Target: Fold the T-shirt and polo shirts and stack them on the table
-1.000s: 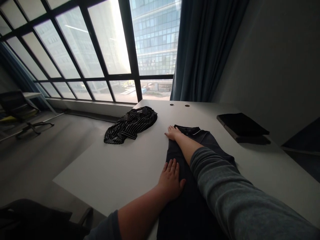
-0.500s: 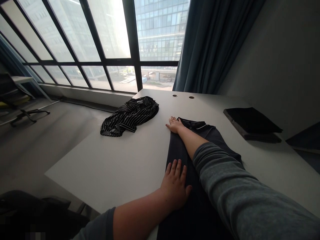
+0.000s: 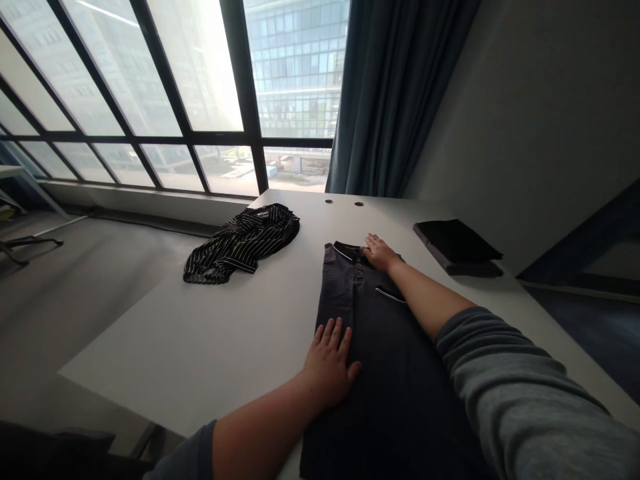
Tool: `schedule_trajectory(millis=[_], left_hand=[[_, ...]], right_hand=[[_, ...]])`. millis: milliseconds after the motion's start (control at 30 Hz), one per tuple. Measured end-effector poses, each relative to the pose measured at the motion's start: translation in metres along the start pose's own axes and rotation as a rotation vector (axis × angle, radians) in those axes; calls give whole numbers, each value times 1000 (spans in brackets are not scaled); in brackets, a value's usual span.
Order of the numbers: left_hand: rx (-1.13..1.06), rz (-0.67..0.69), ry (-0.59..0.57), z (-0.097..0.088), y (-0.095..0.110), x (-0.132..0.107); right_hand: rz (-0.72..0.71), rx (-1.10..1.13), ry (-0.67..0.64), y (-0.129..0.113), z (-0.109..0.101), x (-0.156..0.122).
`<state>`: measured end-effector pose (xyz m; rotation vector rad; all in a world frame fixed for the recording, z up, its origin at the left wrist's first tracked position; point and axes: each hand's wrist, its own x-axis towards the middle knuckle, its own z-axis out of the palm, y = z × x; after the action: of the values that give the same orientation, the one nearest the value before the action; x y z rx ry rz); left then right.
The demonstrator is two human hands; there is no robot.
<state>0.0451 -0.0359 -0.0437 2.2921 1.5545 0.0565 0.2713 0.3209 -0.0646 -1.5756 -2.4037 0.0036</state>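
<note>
Left to right on the white counter (image 3: 200, 347): a crumpled black shirt with white stripes (image 3: 241, 243) lies apart from your dark grey polo shirt (image 3: 387, 373), which sits flat at mid-counter, folded lengthwise into a long narrow strip, its collar and buttons at the far end. Your left hand (image 3: 327, 363) presses palm-down on the shirt's body, its fingers (image 3: 331, 333) spread wide and holding nothing, while your right hand (image 3: 380, 253) lies flat by the collar, its fingers (image 3: 371, 244) close together and ungripping. A folded black cloth (image 3: 457, 241) lies at far right, well beyond that hand.
</note>
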Motion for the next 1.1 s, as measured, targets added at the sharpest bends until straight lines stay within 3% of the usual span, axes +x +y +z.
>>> schedule_trajectory(millis=[100,200,333,433,533,667,800,867,1000,1100], left_hand=[[41,8,46,8,-3,3],[82,10,89,15,-7,5],[133,8,104,17,-8,6],[182,8,104,16,-8,5],[241,6,105,12,-7,5],[317,6,97,-2,-1,9],[381,86,147,-18,30,15],[383,272,141,-20,58,20],[349,863,-7,-7,124,30],[359,1124,-45,10,167,36]], right_hand=[[-29,72,22,59,-21,-69],[9,104,57,93,-33,-158],[70,215,198,95,-38,-270],[90,258,240,81,-45,-318],[102,259,220,73,-52,-327],[139,267,190,74,-53,-314],[177,253,204,77,-49,-300],[192,246,198,77,-49,-296],[264,237,220,78,-53,-290],[281,239,206,80,-55,-285]])
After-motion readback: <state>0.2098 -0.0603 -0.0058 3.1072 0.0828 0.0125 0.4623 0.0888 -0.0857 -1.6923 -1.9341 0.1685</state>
